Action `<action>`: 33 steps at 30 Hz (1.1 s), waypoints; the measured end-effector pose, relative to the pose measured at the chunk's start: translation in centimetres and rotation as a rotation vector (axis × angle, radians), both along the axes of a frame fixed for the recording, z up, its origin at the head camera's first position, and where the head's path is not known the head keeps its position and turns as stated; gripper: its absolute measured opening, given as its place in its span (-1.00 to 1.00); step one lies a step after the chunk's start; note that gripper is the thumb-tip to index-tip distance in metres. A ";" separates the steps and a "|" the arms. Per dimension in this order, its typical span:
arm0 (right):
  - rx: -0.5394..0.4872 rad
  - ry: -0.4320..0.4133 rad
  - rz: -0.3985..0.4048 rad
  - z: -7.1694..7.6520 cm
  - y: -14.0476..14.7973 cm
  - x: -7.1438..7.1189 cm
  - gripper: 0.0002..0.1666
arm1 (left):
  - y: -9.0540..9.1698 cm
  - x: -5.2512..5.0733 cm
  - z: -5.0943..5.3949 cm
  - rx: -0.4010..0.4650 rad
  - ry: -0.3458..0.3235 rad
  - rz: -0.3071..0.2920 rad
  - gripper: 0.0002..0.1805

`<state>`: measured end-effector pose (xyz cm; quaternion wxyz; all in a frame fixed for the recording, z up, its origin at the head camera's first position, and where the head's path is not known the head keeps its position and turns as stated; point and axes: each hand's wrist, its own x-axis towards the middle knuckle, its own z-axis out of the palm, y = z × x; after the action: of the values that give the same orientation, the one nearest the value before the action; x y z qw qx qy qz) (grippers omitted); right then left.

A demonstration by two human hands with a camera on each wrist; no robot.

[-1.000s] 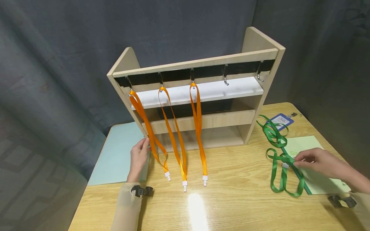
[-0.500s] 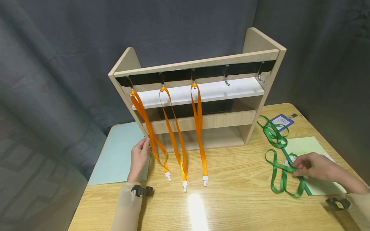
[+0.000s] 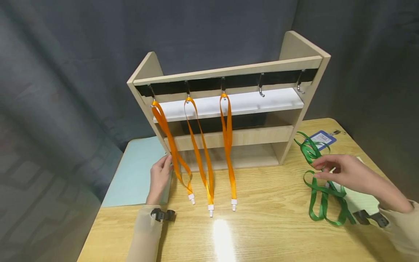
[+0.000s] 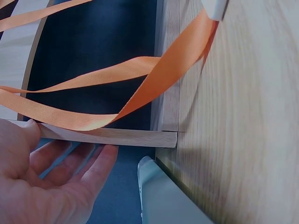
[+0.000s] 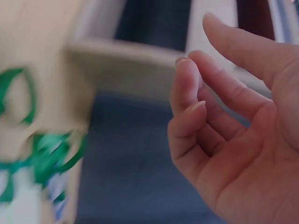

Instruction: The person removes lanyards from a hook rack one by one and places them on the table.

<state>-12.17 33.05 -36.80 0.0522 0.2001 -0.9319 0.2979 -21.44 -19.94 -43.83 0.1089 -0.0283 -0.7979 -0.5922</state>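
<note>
My left hand [image 3: 160,176] pinches the left side panel of the wooden shelf [image 3: 242,136], thumb and fingers on opposite sides of the board [image 4: 140,137]. Close by hangs an orange lanyard [image 3: 167,136] on the leftmost hook. Two more orange lanyards, a middle one [image 3: 198,153] and a right one [image 3: 228,138], hang on the following hooks, white clips down. Over the table's right side hovers my right hand [image 3: 348,173], fingers bent and apart from the thumb. The right wrist view shows nothing between them. Below it lie tangled green lanyards [image 3: 323,209].
Two bare hooks, one [image 3: 261,91] and another [image 3: 299,87], are at the shelf's right. A blue badge holder [image 3: 322,138] lies behind the green straps. Under my right hand is a pale green booklet [image 3: 363,200]. A light blue folder [image 3: 134,171] lies left.
My right hand has left the lower green lanyard and risen up and left towards the shelf. My left hand stays on the side panel. The head view has shifted slightly.
</note>
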 end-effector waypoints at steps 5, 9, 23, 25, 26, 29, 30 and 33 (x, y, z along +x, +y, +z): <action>0.013 0.143 -0.015 3.1 -5.0 -1.2 -0.81 | -0.4 -0.8 -1.5 0.004 0.005 0.023 -0.50; -0.046 0.270 -0.016 5.1 -9.0 -2.3 -0.81 | -0.4 -0.8 -1.6 0.012 0.011 0.018 -0.50; -0.226 0.531 0.027 9.5 -18.1 -6.3 -0.66 | 0.8 1.1 1.6 -0.006 0.013 -0.002 -0.62; -0.245 0.506 0.023 10.1 -18.8 -6.7 -0.65 | 0.8 1.1 1.6 -0.007 0.014 -0.003 -0.62; -0.258 0.497 0.017 10.4 -19.1 -6.9 -0.65 | 0.8 1.1 1.6 -0.009 0.015 -0.003 -0.62; -0.292 0.481 -0.006 11.3 -20.0 -7.5 -0.68 | 0.8 1.0 1.6 -0.016 0.019 -0.001 -0.63; -0.302 0.478 -0.007 11.5 -20.2 -7.6 -0.69 | 0.8 1.0 1.6 -0.017 0.020 -0.001 -0.63; -0.319 0.475 -0.005 12.0 -20.9 -8.1 -0.71 | 0.8 1.0 1.6 -0.015 0.014 0.001 -0.62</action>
<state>-20.31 12.14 -24.82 0.3007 0.2515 -0.8353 0.3854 -20.42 -19.18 -42.22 0.1147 -0.0329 -0.8014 -0.5860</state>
